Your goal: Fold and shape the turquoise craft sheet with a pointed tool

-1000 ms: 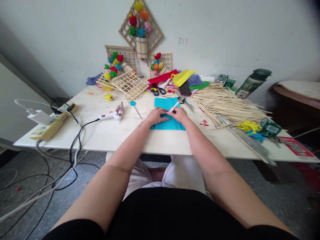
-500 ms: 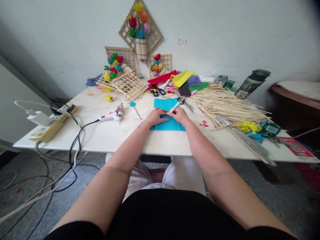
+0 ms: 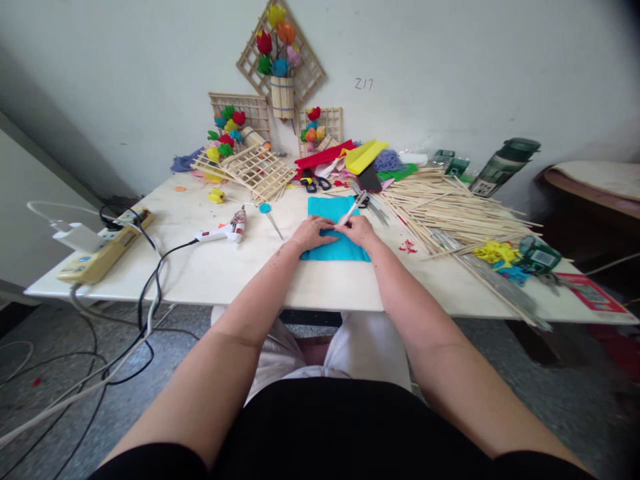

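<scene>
A sheet of bright blue crepe paper (image 3: 336, 255) lies on the table in front of me. My left hand (image 3: 313, 233) rests on its left part, fingers stretched out and pressing it down. In my right hand (image 3: 361, 230), over the right part of the sheet, is a slim whitish pen (image 3: 353, 208), slanting up and away; its tip is hidden by the fingers. The fingertips of both hands nearly meet. Just behind the pen are small dark-handled scissors (image 3: 364, 200). Left of the sheet lies a blue paper flower on a stem (image 3: 265, 209).
A white glue gun (image 3: 223, 233) lies at the left, corded to a power strip (image 3: 95, 262). Bamboo sticks (image 3: 445, 207) spread across the right side. Lattice panels (image 3: 260, 173) with paper flowers stand at the back. A dark bottle (image 3: 505, 167) leans at the far right.
</scene>
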The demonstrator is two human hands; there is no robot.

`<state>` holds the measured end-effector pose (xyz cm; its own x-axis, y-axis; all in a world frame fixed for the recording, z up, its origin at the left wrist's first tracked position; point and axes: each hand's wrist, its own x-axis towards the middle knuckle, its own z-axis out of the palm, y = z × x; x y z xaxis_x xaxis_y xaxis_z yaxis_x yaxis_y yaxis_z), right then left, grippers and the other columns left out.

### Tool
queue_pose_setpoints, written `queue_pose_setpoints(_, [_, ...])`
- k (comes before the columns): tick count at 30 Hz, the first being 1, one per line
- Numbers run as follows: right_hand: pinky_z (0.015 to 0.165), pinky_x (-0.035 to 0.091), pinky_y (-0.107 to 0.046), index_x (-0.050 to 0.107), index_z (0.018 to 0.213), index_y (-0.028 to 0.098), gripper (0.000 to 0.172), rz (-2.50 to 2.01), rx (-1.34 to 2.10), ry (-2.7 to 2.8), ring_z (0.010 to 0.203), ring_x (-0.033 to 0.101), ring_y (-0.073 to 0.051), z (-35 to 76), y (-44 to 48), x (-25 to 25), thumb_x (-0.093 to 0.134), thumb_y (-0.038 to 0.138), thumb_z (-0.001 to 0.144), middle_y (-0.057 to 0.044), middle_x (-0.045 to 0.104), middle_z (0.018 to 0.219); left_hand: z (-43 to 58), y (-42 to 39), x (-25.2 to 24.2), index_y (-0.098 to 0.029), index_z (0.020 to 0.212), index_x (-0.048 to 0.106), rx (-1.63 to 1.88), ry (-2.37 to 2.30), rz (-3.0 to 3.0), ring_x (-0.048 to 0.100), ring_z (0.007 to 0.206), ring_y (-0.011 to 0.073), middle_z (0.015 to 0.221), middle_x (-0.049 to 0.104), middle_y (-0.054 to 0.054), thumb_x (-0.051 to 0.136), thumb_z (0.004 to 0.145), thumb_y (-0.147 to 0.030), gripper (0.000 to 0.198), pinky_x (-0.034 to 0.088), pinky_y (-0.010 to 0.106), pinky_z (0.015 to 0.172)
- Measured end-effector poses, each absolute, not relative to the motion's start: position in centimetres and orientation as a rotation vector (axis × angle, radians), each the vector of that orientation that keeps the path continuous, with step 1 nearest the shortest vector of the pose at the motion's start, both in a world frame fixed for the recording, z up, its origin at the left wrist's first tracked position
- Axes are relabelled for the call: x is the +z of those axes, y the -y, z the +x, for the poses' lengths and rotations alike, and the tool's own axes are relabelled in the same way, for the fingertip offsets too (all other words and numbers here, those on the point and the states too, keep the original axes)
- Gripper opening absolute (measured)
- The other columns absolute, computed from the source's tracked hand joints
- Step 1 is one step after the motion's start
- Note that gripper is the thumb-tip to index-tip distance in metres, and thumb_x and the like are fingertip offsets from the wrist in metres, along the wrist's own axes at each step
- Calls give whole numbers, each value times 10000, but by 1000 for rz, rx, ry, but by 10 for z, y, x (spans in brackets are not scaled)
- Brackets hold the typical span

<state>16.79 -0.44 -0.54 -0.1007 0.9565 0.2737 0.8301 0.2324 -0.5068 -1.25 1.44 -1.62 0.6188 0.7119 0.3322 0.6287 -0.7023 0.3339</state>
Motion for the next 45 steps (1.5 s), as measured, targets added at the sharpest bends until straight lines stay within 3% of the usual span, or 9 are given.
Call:
queue_pose_setpoints(8, [666, 459, -261, 703, 870, 189, 230, -1553, 371, 1921, 738, 623, -172, 171, 0, -11, 604, 359, 752, -39, 700, 802, -13, -13, -16, -258, 1101, 651, 672, -1116, 2643, 500, 1083, 228, 1165, 623, 0, 611, 740, -480, 426, 385, 349, 979])
queue_pose_setpoints(13, [678, 455, -261, 705, 892, 206, 263, -1580, 388, 1901, 777, 632, -179, 169, 2, -9, 621, 398, 734, -30, 707, 821, -13, -11, -15, -212, 1375, 378, 679, -1191, 2536, 466, 1125, 243, 1185, 613, 22, 638, 710, -469, 758, 396, 338, 966])
queue_pose_setpoints(16, [697, 455, -253, 708, 882, 221, 262, -1604, 375, 1900, 803, 635, -171, 168, 3, -8, 626, 416, 728, -18, 711, 841, -13, -10, -14, -214, 1413, 293, 676, -1195, 2512, 460, 1132, 239, 1205, 602, 10, 643, 702, -456, 828, 388, 339, 972])
queue_pose_setpoints(45, [679, 453, -272, 707, 912, 206, 301, -1716, 307, 1942, 791, 633, -191, 164, 5, -2, 610, 430, 737, -39, 706, 843, -12, -7, -11, -198, 1421, 273, 666, -1203, 2489, 458, 1138, 234, 1203, 605, 12, 646, 705, -446, 845, 363, 329, 992])
